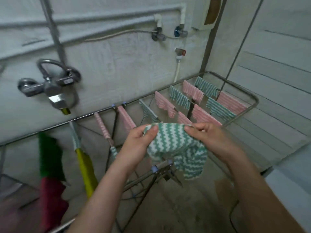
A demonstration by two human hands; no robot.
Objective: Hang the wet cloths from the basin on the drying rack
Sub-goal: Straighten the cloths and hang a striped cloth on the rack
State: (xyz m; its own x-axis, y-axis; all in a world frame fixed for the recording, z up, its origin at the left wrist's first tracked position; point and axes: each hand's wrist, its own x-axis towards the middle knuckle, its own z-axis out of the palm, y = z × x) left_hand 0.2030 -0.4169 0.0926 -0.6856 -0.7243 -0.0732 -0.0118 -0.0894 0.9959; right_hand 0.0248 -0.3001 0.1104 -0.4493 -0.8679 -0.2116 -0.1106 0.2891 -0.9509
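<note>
A green-and-white zigzag cloth hangs between my two hands above the near rail of the metal drying rack. My left hand pinches its upper left corner. Its upper right corner is pinched by my right hand, and the lower part droops crumpled toward the rack's hinge. Several pink-striped cloths and green-striped cloths hang over the rack's bars beyond my hands. The basin is not in view.
A chrome wall tap juts out at the left. Green, yellow and red cloths hang on the rack's left end. Pipes and valves run along the back wall. A white appliance corner stands at the right.
</note>
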